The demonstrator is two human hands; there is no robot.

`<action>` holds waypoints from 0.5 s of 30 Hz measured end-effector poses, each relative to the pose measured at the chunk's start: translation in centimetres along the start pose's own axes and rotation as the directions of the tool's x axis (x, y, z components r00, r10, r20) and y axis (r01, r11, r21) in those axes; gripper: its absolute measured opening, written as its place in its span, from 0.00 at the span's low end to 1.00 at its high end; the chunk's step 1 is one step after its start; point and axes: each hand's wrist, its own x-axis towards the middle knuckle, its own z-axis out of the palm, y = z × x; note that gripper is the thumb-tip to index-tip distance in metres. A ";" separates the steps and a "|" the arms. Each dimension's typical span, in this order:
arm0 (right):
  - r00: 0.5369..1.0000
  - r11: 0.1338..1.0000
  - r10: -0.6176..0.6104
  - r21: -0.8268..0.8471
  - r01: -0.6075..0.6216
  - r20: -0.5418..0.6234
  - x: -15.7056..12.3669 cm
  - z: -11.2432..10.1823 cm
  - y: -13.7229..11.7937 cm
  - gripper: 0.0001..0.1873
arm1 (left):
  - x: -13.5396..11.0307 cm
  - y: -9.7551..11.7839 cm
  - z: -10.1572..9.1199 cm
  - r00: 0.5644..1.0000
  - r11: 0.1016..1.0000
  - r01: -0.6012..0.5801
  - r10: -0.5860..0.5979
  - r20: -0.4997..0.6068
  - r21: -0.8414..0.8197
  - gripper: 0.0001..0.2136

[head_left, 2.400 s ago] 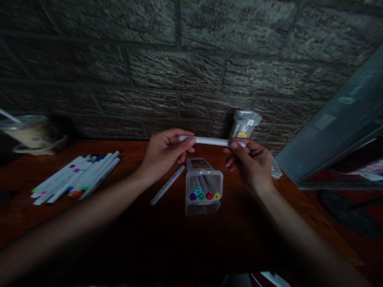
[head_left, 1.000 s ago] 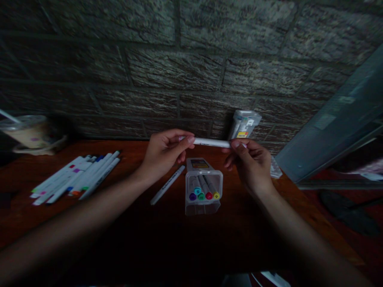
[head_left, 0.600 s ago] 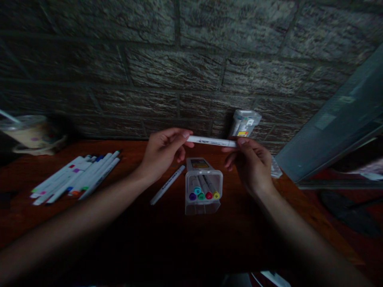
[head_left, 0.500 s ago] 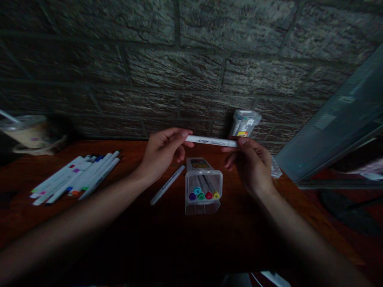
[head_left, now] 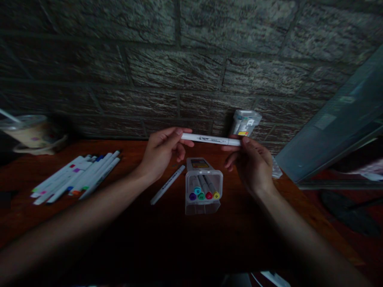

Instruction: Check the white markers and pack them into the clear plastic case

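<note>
A white marker [head_left: 209,139] is held level above the table, one end pinched by my left hand [head_left: 161,153] and the other end by my right hand [head_left: 251,163]. Black print shows along its barrel. Below it lies a clear plastic case [head_left: 203,189] on its side with several markers inside, their coloured caps facing me. Another white marker [head_left: 167,185] lies loose on the wooden table [head_left: 134,223] just left of the case.
A row of several white markers [head_left: 77,177] lies at the left. A drink cup with a straw [head_left: 28,133] stands at the far left. A second clear case [head_left: 243,123] leans on the brick wall. A grey slanted panel [head_left: 335,131] stands at the right.
The marker has been turned and slid slightly between my fingers, so more of its barrel and its print now show. Both hands stay in nearly the same place.
</note>
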 end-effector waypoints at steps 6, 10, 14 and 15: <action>1.000 0.999 -0.013 0.036 0.013 0.009 0.1 -0.1 0.1 0.14 | 0.1 -0.1 -0.1 1.000 1.000 -0.005 0.005 0.018 -0.023 0.11; 1.000 0.999 -0.018 0.049 0.017 0.020 0.1 -0.2 0.2 0.14 | 0.1 -0.1 -0.1 1.000 0.999 0.004 -0.003 0.022 -0.046 0.11; 0.999 0.999 -0.025 0.032 0.024 0.038 0.2 -0.4 0.3 0.14 | 0.1 -0.1 -0.1 1.000 0.999 -0.002 0.003 0.027 -0.051 0.11; 0.999 0.999 -0.032 0.024 0.031 0.042 0.3 -0.5 0.4 0.14 | 0.1 -0.1 -0.1 1.000 0.999 -0.004 0.005 0.029 -0.049 0.11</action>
